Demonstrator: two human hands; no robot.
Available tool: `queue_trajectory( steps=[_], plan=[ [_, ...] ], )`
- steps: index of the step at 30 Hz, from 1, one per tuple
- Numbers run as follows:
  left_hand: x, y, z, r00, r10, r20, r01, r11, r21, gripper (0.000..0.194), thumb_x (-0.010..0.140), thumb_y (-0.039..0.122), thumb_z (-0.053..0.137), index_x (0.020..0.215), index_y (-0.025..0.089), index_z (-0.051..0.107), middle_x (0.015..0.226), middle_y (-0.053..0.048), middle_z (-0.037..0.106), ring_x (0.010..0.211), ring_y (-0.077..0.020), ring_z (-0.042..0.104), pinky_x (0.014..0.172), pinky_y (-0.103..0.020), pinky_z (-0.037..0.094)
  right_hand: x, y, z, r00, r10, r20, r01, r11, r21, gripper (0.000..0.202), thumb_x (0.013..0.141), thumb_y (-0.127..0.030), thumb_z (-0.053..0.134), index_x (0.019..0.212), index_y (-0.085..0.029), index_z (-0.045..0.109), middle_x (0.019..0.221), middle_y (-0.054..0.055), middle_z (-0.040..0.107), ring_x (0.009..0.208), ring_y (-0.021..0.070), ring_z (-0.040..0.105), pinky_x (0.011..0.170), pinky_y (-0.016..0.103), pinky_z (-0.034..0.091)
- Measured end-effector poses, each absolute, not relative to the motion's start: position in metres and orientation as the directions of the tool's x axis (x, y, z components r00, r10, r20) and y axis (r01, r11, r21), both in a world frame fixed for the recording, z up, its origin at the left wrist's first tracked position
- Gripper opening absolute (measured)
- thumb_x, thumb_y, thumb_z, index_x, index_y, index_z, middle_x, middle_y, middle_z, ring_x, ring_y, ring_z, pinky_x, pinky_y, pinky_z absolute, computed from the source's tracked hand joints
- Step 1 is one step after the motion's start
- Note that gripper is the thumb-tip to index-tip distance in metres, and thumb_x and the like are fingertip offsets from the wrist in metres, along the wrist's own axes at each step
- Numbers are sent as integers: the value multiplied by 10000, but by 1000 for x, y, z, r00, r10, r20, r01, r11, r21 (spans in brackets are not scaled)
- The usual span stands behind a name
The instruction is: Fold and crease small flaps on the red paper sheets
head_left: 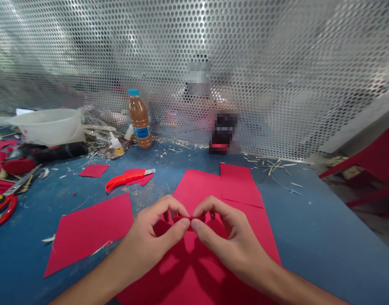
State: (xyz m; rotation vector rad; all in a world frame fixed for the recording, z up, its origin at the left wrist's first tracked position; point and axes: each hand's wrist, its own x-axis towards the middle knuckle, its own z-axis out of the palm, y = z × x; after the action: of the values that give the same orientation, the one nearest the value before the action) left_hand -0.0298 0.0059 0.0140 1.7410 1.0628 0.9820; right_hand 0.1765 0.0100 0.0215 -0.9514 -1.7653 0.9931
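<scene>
Both my left hand and my right hand pinch a small red paper piece between thumb and fingertips. The piece looks narrow and folded or rolled, seen edge-on, and the fingers hide part of it. My thumb tips nearly meet at its middle. Beneath my hands lies a large red paper sheet, with their shadows falling across it. A smaller red rectangle rests on the sheet's far right part. Left of my hands, another red paper sheet lies on the blue table.
A red-handled knife lies on small red paper pieces. Scissors and a power tool are at left, before a white basin. A brown bottle, a small glue bottle and a phone stand near the perforated metal panel.
</scene>
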Motion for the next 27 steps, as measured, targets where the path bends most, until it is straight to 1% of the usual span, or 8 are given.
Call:
queue_trajectory(
  steps=[3, 5, 9, 14, 19, 23, 27],
  plan=[
    [-29, 4, 16, 332, 925, 185, 270, -281, 921, 61, 1015, 257, 585, 959, 259, 611, 910, 33, 585, 844, -151, 541, 783, -286, 432, 175, 9, 22, -345, 865, 365, 191, 445, -875, 104, 945, -166, 622, 866, -226, 656, 764, -40, 649, 719, 140, 570, 695, 295, 430],
    [-28, 2, 17, 355, 916, 187, 256, -288, 923, 86, 1005, 219, 575, 934, 256, 607, 875, 39, 574, 823, -147, 536, 767, -281, 431, 176, 8, 22, -364, 853, 374, 192, 461, -866, 110, 934, -152, 625, 857, -224, 656, 758, -42, 651, 714, 139, 572, 705, 303, 424],
    [-30, 3, 18, 382, 897, 222, 217, -321, 922, 124, 970, 172, 589, 866, 238, 612, 845, 40, 566, 804, -141, 534, 754, -279, 422, 179, 9, 23, -387, 868, 310, 177, 401, -899, 127, 942, -205, 650, 818, -229, 657, 765, -34, 646, 741, 154, 575, 731, 327, 410],
    [-34, 10, 14, 347, 904, 248, 152, -315, 937, 166, 958, 173, 616, 805, 219, 574, 831, 39, 536, 788, -136, 499, 736, -281, 385, 183, 14, 14, -336, 909, 248, 70, 286, -955, 166, 945, -284, 714, 800, -234, 651, 791, -24, 650, 761, 163, 569, 739, 331, 420],
    [-36, 14, 13, 335, 914, 228, 136, -286, 949, 204, 938, 173, 637, 765, 210, 535, 810, 40, 516, 782, -141, 475, 734, -291, 364, 186, 19, 6, -314, 919, 238, -2, 250, -968, 198, 935, -341, 770, 803, -239, 662, 796, -24, 648, 745, 156, 546, 729, 326, 406],
    [-38, 14, 15, 345, 918, 197, 163, -265, 950, 234, 928, 203, 661, 745, 210, 515, 801, 39, 531, 782, -147, 481, 734, -300, 358, 189, 21, 5, -344, 912, 222, -44, 221, -974, 211, 937, -340, 778, 797, -236, 660, 790, -31, 641, 726, 141, 526, 706, 307, 394],
    [-42, 16, 16, 362, 916, 174, 245, -274, 930, 276, 913, 240, 699, 703, 205, 524, 788, 34, 586, 781, -155, 504, 755, -320, 355, 189, 23, 5, -362, 909, 205, -83, 188, -979, 275, 929, -322, 785, 752, -224, 598, 767, -41, 626, 696, 127, 502, 677, 290, 383]
  ],
)
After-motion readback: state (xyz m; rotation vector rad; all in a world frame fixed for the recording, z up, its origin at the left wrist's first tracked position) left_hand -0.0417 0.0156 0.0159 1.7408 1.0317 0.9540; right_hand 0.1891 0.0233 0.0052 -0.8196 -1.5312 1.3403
